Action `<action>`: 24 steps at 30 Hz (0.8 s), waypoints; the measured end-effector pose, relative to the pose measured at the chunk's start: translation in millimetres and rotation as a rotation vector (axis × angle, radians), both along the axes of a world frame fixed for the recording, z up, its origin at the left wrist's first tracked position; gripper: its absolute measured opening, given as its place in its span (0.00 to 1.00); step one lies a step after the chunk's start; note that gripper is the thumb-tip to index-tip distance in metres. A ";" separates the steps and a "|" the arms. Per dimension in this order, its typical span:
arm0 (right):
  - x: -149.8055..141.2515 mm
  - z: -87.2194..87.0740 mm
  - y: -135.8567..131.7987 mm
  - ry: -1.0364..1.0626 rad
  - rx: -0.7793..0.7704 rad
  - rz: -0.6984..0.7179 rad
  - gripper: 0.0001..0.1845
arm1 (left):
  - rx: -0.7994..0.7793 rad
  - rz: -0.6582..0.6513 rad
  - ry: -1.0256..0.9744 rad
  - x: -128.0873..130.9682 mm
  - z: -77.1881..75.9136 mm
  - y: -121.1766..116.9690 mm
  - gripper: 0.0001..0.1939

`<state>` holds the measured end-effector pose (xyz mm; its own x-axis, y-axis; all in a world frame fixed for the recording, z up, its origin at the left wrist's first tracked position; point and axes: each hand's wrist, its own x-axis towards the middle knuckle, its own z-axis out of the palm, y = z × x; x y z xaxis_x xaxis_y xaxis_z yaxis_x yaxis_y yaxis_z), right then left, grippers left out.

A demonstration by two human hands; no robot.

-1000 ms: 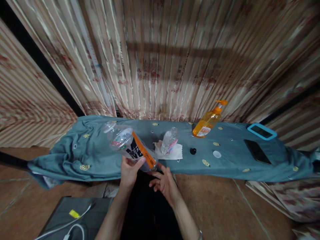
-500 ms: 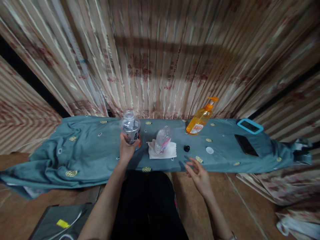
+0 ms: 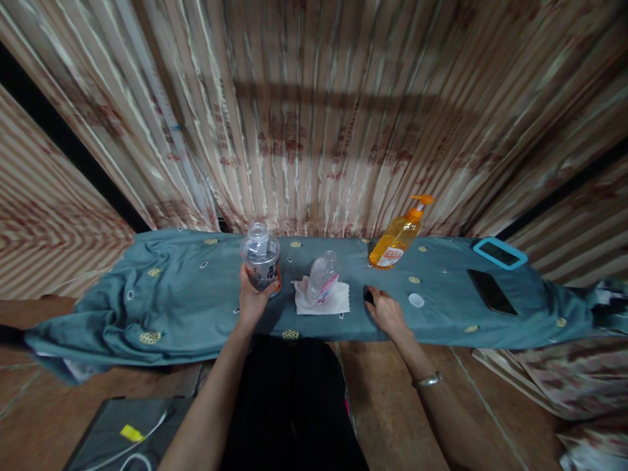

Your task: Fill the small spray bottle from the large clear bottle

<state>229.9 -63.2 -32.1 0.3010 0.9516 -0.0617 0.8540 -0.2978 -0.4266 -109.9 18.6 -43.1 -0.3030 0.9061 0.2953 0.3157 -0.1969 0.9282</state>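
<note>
My left hand (image 3: 251,297) is wrapped round a large clear bottle (image 3: 260,252) with an orange and black label. The bottle stands upright, uncapped, on the teal cloth-covered table (image 3: 171,301). My right hand (image 3: 387,313) lies on the cloth to the right, its fingertips pinched on a small black cap (image 3: 367,296) that is partly hidden by them. A white cap (image 3: 416,300) lies just right of that hand. Between my hands, a small clear bottle (image 3: 321,278) stands on a white tissue (image 3: 324,303).
An orange pump bottle (image 3: 398,237) stands at the back of the table. A black phone (image 3: 490,292) and a blue-framed device (image 3: 499,253) lie at the right end. A striped curtain (image 3: 314,131) hangs behind. A grey case with cables (image 3: 122,432) sits on the floor at lower left.
My left hand has tipped the large bottle upright and set it on the table. My right hand has moved from below the bottle out to the right and onto the black cap.
</note>
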 end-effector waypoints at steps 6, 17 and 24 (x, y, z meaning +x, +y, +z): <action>11.9 32.7 -1.0 0.042 0.079 0.071 0.21 | 0.188 0.173 0.157 -0.5 22.2 -59.9 0.53; -49.9 175.1 32.5 -0.007 0.211 0.546 0.22 | -0.009 -0.256 -0.098 121.1 23.7 -34.9 0.56; -74.2 201.3 46.5 -0.274 0.064 0.729 0.21 | -0.052 -0.351 -0.131 127.2 22.8 -23.9 0.40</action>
